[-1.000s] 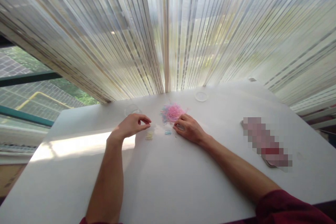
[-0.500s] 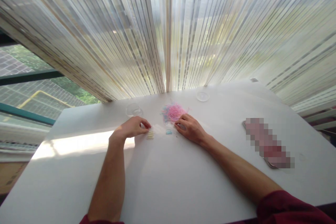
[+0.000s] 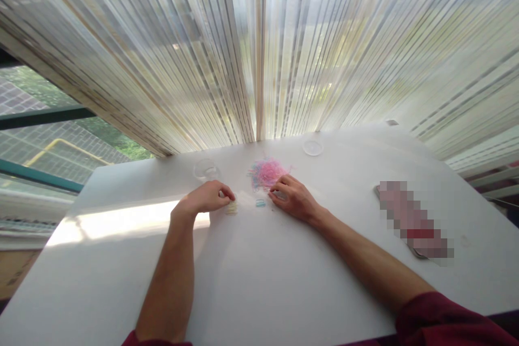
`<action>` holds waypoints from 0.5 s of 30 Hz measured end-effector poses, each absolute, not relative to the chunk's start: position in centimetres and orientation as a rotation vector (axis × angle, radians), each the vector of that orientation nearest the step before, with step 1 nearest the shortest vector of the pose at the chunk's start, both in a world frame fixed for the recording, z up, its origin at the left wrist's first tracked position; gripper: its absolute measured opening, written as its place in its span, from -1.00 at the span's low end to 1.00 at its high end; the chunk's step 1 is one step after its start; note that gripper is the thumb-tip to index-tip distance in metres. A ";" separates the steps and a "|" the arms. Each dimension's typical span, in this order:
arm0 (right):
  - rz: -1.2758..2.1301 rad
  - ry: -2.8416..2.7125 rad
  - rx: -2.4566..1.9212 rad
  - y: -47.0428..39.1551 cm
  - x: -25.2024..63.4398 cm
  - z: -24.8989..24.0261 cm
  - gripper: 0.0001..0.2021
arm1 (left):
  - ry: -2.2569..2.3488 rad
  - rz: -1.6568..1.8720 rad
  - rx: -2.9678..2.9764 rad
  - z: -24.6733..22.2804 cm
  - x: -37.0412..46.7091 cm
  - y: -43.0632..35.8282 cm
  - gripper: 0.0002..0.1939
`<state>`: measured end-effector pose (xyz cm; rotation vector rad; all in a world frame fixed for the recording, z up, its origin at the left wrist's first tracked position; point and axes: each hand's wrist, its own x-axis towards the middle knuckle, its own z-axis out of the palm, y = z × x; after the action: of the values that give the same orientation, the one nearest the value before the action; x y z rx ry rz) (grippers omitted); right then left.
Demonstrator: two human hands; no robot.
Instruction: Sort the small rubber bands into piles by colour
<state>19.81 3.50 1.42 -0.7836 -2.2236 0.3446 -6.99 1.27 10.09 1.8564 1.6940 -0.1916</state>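
A loose heap of small, thin pink and blue pieces [image 3: 267,172] lies on the white table; their exact kind is too small to tell. My right hand [image 3: 295,199] rests at the heap's near right edge, fingers curled and thumb close to the index finger. Whatever its fingertips hold is hidden. To the left, my left hand [image 3: 207,197] has thumb and index finger pinched together just above a short row of thin yellow pieces [image 3: 231,208]. I cannot make out what is in that pinch. Between the hands sits a little group of light blue pieces [image 3: 260,203].
A clear round dish [image 3: 206,168] stands behind my left hand, and a clear round lid or dish [image 3: 313,147] lies at the back. A phone-shaped object [image 3: 413,221], blurred by pixels, lies on the right. Striped curtains [image 3: 259,54] hang along the table's far edge [image 3: 348,131].
My left hand has shifted very slightly to the right, its thumb and index tips nearer each other by the yellow pieces. My right hand stays almost still at the heap.
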 end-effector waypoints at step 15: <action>0.317 -2.263 -0.839 3.6 19.6 1.3 -0.89 | 1.689 0.189 2.069 9.6 -6.5 1.3 -0.69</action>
<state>19.60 3.61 1.28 -0.8387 -2.2633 0.3172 -6.48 1.34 9.64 2.0693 1.6895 0.1886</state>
